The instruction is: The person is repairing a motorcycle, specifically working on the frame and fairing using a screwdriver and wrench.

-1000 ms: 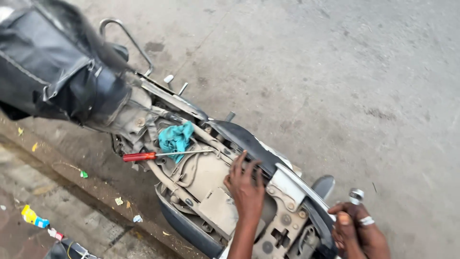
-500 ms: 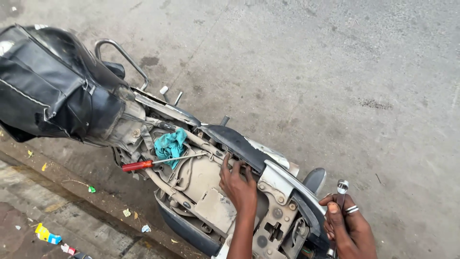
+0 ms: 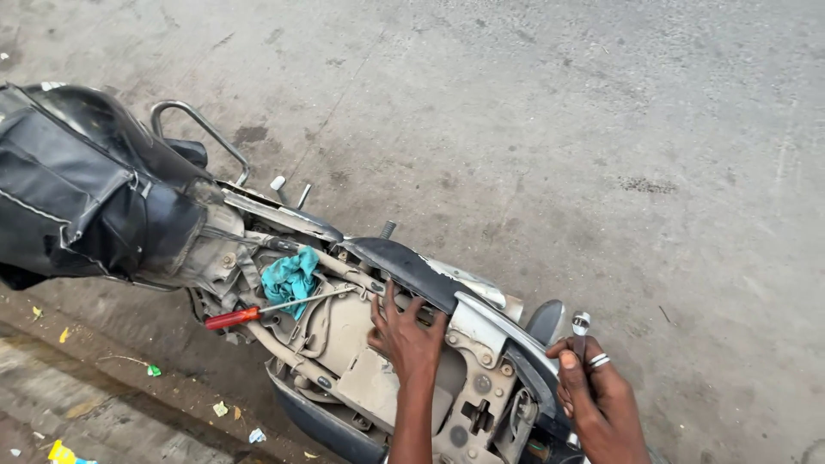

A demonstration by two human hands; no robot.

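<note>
A scooter (image 3: pixel 361 344) stands on the grey road (image 3: pixel 559 129), its black seat (image 3: pixel 77 189) lifted up and its body panels off. The left hand (image 3: pixel 408 339) lies flat with spread fingers on the dusty inner frame. The right hand (image 3: pixel 597 395), with a ring on one finger, holds a small metal socket tool (image 3: pixel 581 326) upright beside the black rear panel. A red-handled screwdriver (image 3: pixel 258 314) rests near a turquoise rag (image 3: pixel 290 279) inside the frame.

Dusty matt metal frame (image 3: pixel 369 344) on the scooter; creased black leather-like seat (image 3: pixel 77 189) with a dull sheen; soft teal cloth (image 3: pixel 290 279); screwdriver (image 3: pixel 258 312) with glossy red plastic handle; shiny metal socket tool (image 3: pixel 581 325); rough grey pavement (image 3: pixel 559 129)
</note>
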